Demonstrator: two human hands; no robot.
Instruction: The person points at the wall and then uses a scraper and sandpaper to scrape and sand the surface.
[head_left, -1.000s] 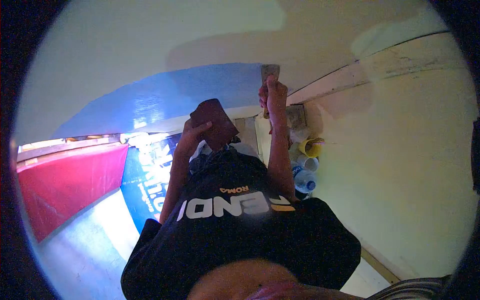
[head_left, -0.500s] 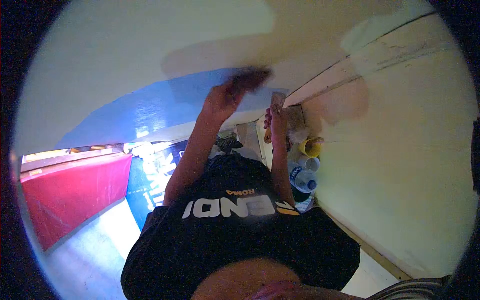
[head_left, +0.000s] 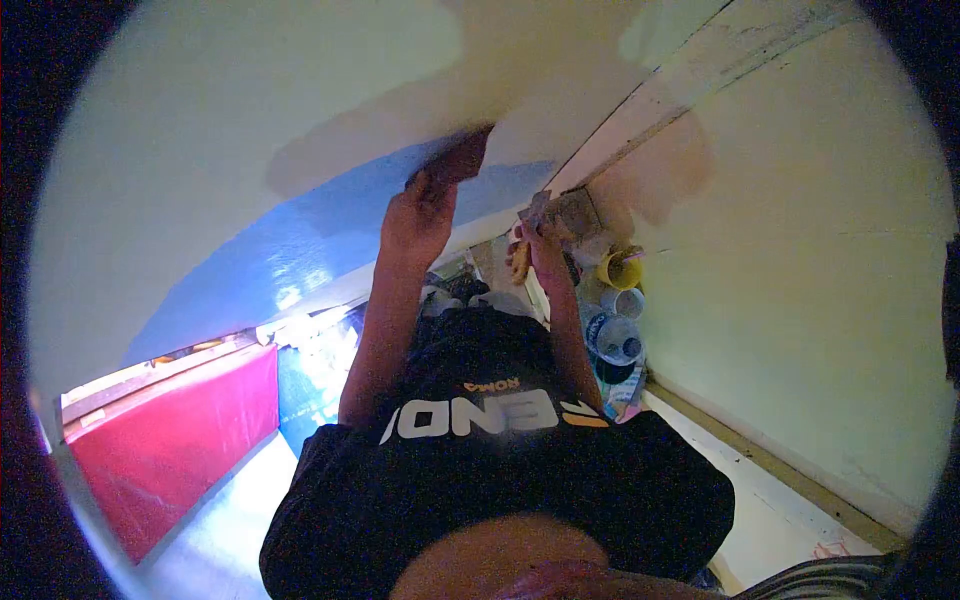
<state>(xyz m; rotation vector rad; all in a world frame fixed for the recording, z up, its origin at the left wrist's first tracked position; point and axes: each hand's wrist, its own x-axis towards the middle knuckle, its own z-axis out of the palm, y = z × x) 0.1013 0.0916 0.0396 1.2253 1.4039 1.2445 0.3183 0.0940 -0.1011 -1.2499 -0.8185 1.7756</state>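
Note:
My left hand [head_left: 415, 222] is closed on a dark brown flat piece [head_left: 452, 163]. That piece lies right at the pale wall surface [head_left: 380, 60], along the edge of a blue lit patch. Lower and to the right, my right hand [head_left: 545, 248] is wrapped around a putty knife [head_left: 536, 207]. Its greyish blade points up, toward the corner of the walls, and an orange-brown handle shows partly below the fingers.
Beside my right forearm stand a yellow cup [head_left: 622, 268], a clear cup [head_left: 625, 302] and a plastic water bottle [head_left: 618, 340]. A greenish wall [head_left: 800, 330] rises on the right. A red panel [head_left: 185, 440] stands at lower left.
My left hand has moved down and left with the dark piece along the wall. My right hand with the putty knife has shifted slightly left and down, and the view has turned a little.

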